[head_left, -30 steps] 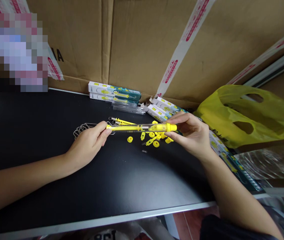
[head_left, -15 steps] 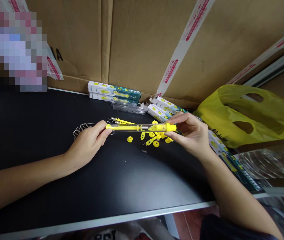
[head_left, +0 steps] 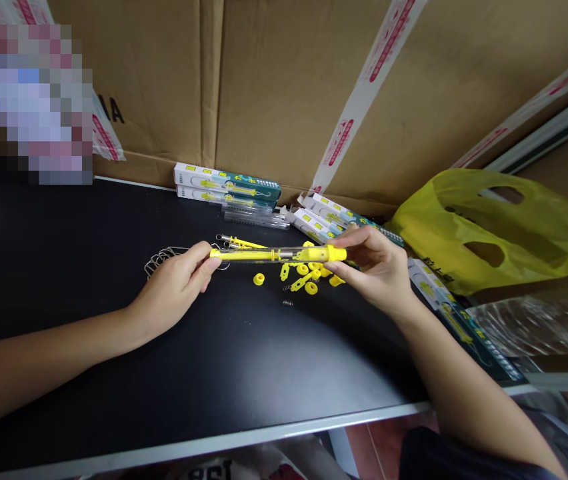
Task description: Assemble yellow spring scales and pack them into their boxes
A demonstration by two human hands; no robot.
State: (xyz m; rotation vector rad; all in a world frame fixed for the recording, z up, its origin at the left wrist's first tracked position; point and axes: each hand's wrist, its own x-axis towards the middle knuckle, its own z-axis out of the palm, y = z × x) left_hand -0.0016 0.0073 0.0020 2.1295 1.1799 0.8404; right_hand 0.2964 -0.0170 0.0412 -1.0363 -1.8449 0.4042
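Note:
A clear-tubed spring scale (head_left: 254, 255) with yellow inner parts is held level above the black table. My left hand (head_left: 177, 283) pinches its left end between thumb and forefinger. At the other end, the thumb and fingers of my right hand (head_left: 377, 267) grip the yellow cap (head_left: 335, 254). A metal spring shows inside the tube near its middle. Below and behind it lie loose yellow caps (head_left: 311, 288), flat yellow tabs (head_left: 301, 283) and a small coil spring (head_left: 288, 303). Wire hooks (head_left: 161, 259) lie partly hidden behind my left hand.
Printed boxes (head_left: 227, 183) stand at the back beside clear tubes (head_left: 255, 217), with more boxes (head_left: 314, 225) to their right. A yellow plastic bag (head_left: 494, 233) and another box (head_left: 459, 320) are at the right. A large cardboard carton (head_left: 284, 87) walls the back.
My right hand and the cap end of the spring scale have shifted slightly left. My left hand keeps the same pinch, and the loose parts have not moved.

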